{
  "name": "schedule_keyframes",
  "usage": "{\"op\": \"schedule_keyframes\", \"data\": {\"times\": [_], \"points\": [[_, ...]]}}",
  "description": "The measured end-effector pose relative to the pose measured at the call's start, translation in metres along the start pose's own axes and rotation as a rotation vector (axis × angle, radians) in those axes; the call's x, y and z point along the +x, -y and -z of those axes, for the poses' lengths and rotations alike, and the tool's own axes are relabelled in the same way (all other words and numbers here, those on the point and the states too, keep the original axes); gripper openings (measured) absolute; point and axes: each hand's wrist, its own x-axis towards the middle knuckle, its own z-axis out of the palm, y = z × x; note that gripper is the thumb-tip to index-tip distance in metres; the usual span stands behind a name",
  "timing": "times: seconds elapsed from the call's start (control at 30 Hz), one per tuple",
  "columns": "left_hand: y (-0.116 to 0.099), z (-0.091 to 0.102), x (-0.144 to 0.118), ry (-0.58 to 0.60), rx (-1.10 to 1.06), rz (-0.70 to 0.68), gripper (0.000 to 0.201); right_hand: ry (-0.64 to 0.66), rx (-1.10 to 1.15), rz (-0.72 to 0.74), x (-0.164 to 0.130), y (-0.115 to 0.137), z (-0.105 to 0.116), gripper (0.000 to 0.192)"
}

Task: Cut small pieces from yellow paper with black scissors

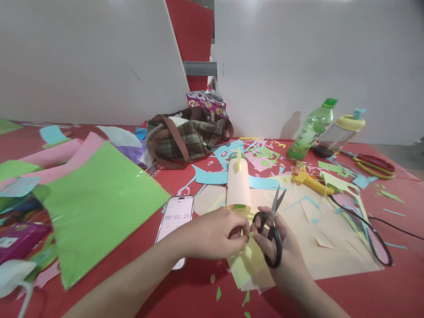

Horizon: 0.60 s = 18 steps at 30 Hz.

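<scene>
My right hand (287, 251) is closed around small scissors (273, 229) with black handles; their blades point up and stand slightly apart. Beside it, my left hand (215, 232) is closed in a pinch near my right fingertips, and what it pinches, if anything, is hidden. Just beyond both hands lies a pale peach paper tube (238, 183) with a green end and a small yellow paper fin (238, 160) on top. Light blue paper strips (212, 175) stick out on both sides of the tube. Yellow paper scraps (251, 265) lie below my hands.
A phone (175, 212) showing a timer lies left of the tube, near green paper sheets (106, 198). Behind are a plaid bag (198, 137) and a tilted green bottle (311, 130). At right lie a yellow glue gun (309, 179) with its cord and red-handled pliers (374, 162).
</scene>
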Motion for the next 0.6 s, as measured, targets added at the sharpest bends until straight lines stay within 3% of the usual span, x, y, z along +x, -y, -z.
{"op": "schedule_keyframes", "data": {"times": [0.4,0.6], "points": [[0.002,-0.014,0.009,-0.154,-0.102,-0.041,0.022,-0.094,-0.032,0.035,0.001,0.002,0.001,0.037],[0.003,0.001,0.002,-0.291,-0.205,0.042,0.023,0.126,-0.057,-0.02,-0.003,0.001,-0.001,0.042]]}}
